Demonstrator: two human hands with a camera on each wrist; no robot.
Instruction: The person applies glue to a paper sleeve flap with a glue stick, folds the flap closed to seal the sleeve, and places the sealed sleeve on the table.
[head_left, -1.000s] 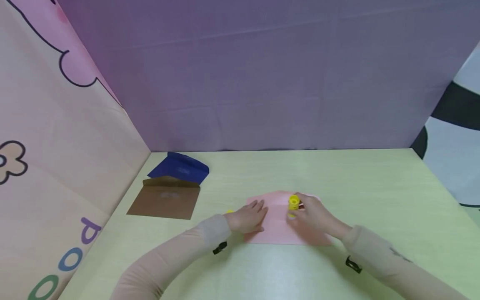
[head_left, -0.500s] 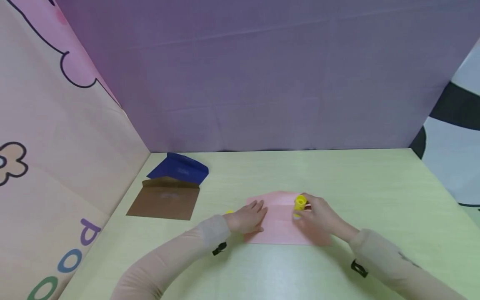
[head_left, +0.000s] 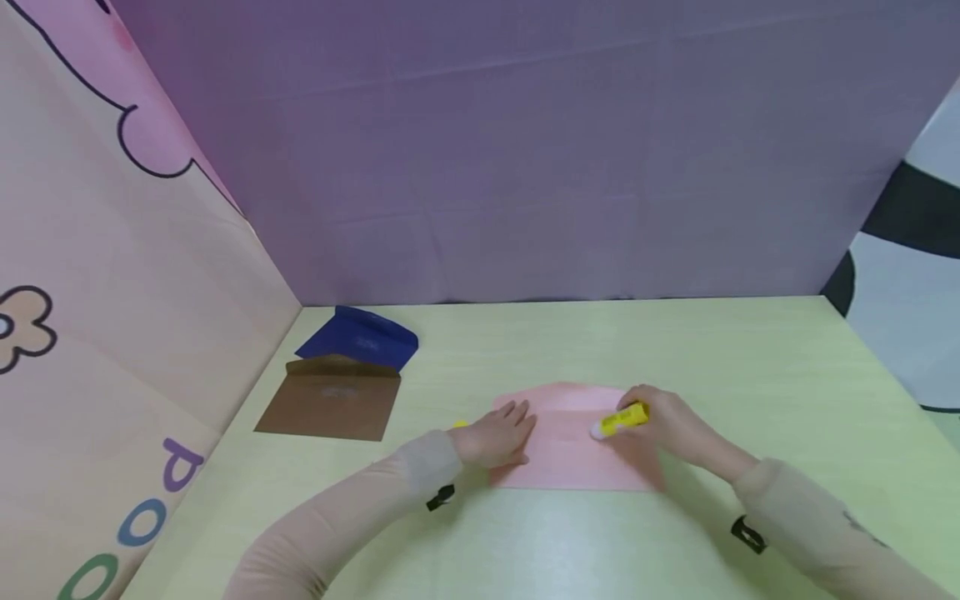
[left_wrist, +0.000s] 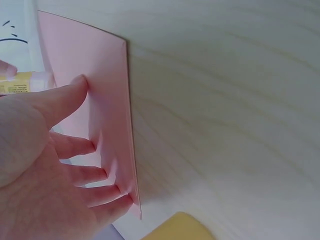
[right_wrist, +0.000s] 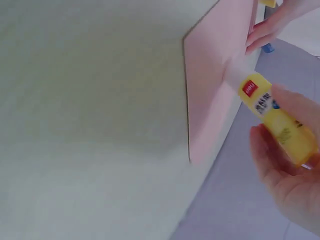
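A pink envelope [head_left: 570, 458] lies on the table with its flap folded out at the far side. My left hand [head_left: 497, 435] rests on the envelope's left part, fingers spread and fingertips pressing the paper, as the left wrist view also shows. My right hand [head_left: 675, 425] grips a yellow glue stick [head_left: 624, 419] between thumb and fingers. The glue stick is tilted, its white end [right_wrist: 237, 74] right at the pink paper near the envelope's middle. Just behind my left wrist, a small yellow piece [head_left: 460, 423] shows, mostly hidden by the hand.
On the left of the table [head_left: 750, 375] lie a brown envelope [head_left: 327, 408] and a blue envelope [head_left: 363, 333], the brown one overlapping the blue. A purple backdrop [head_left: 525, 167] hangs behind the far edge. A printed cloth wall [head_left: 135, 292] stands along the left.
My right hand has moved to the right along the envelope with the glue stick, which has tipped from nearly upright to a low slant. The left hand stays in place.
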